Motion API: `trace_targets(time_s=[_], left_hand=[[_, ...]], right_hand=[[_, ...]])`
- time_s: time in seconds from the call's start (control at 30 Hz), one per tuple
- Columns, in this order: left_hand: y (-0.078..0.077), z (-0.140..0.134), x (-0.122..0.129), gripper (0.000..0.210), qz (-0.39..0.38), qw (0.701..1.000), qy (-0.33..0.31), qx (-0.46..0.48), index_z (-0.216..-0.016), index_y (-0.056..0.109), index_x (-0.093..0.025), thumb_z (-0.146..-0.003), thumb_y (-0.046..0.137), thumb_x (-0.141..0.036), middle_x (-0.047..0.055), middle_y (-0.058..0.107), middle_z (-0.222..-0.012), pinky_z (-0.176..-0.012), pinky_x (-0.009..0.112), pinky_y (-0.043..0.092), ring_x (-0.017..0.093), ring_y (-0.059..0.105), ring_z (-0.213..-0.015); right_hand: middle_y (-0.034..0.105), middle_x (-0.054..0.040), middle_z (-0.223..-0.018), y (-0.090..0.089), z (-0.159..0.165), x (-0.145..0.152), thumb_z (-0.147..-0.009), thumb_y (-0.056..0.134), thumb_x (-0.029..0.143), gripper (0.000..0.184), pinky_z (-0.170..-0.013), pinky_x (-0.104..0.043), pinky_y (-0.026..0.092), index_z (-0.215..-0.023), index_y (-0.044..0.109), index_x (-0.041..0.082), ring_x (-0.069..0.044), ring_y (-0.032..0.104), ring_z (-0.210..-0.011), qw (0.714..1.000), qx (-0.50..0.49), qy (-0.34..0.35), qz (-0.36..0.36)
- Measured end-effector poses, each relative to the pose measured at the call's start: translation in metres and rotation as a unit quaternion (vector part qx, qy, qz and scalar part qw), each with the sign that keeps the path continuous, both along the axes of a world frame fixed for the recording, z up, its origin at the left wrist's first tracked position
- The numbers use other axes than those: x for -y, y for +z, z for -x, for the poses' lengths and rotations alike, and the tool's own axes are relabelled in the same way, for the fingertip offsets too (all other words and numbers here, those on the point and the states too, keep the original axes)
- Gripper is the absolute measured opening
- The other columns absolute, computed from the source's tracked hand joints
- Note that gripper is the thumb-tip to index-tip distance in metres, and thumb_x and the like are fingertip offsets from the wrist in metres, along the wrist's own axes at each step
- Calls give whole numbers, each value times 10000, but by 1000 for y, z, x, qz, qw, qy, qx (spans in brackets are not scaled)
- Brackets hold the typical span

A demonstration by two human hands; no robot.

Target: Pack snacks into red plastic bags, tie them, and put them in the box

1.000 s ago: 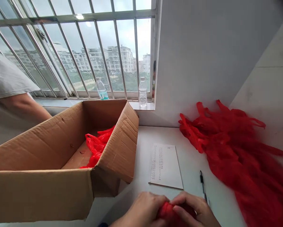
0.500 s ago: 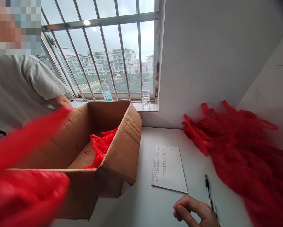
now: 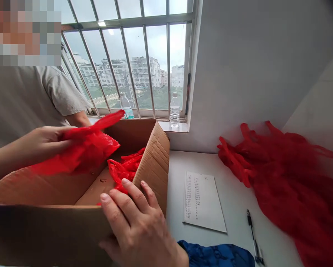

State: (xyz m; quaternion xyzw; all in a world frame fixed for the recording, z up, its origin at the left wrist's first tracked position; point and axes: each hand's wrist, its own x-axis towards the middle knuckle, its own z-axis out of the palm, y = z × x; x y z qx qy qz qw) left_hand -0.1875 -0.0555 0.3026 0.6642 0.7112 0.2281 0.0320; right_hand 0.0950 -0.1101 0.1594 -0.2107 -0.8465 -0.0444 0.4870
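Note:
My left hand (image 3: 53,142) is closed around a crumpled red plastic bag (image 3: 91,152), held above the opening of a cardboard box (image 3: 52,233). One end of the bag sticks up toward the window, and the rest sags below my fingers. At the near right corner of the box, my right hand (image 3: 144,222) lies over the rim with its fingers spread, touching the cardboard. Its thumb is partly blurred low on the outer side. Inside the box, more red plastic bags (image 3: 124,168) lie along the right wall, partly hidden by my right fingers.
A heap of red bags (image 3: 289,174) covers the table's right side. Between it and the box are a written notepad (image 3: 204,202) and a black pen (image 3: 252,235). Two plastic bottles (image 3: 174,111) stand on the sill by the barred window. Another person (image 3: 30,100) is at the left.
My left hand has come into view, with the red bag now over the box instead of blurred at the lower left. My right hand has moved left from the table onto the box corner.

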Motion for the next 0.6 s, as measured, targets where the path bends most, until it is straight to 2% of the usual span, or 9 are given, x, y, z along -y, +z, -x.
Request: trace_targets(time_s=[0.03,0.1,0.17,0.23,0.4,0.47,0.6], left_hand=[[2,9,-7,888,11,1000,-8,-8,-1189,667,-115,-755,469,-863,-7,734,-861,-688,234,492,205,632,-787],[4,21,-20,769,39,998,-32,-44,-1108,705,-117,-755,522,-775,-25,713,-777,-654,202,451,186,606,-752],[6,27,-32,594,51,993,-48,-97,-1058,723,-135,-798,516,-628,-40,703,-759,-654,184,420,170,594,-747],[8,27,-41,509,46,987,-45,-149,-1056,726,-158,-821,478,-536,-52,699,-751,-652,176,391,156,586,-735],[19,22,-49,405,20,966,-8,-256,-1027,717,-192,-848,462,-451,-52,651,-708,-619,191,325,139,551,-677],[22,20,-48,367,14,960,4,-280,-980,712,-191,-858,468,-436,-41,643,-725,-610,200,304,143,544,-679],[22,15,-47,344,20,960,23,-279,-1054,696,-206,-887,479,-413,-38,641,-797,-621,209,274,146,524,-709]], right_hand=[[682,-9,-1279,-4,4,-2,-955,654,370,518,-1241,-441,274,-1416,530,167,-226,486,-1359,1000,-19,-8,-10],[742,23,-1064,-12,8,-5,-955,667,283,372,-1252,-414,249,-1313,626,193,-195,591,-1239,997,-63,-22,-34],[750,33,-953,-19,12,-7,-969,640,220,240,-1242,-405,276,-1203,693,208,-176,649,-1148,992,-110,-33,-52],[754,30,-888,-24,17,-6,-985,608,192,170,-1212,-419,342,-1102,731,205,-173,684,-1084,984,-160,-45,-64],[740,52,-713,-28,24,-3,-990,611,174,166,-1094,-394,508,-903,745,218,-142,742,-904,957,-257,-90,-102],[731,69,-672,-26,25,-2,-993,609,180,192,-1071,-375,531,-857,736,229,-128,752,-854,952,-267,-101,-112],[738,75,-660,-22,26,0,-997,603,181,223,-1066,-368,536,-836,746,238,-124,764,-805,950,-265,-117,-116]])
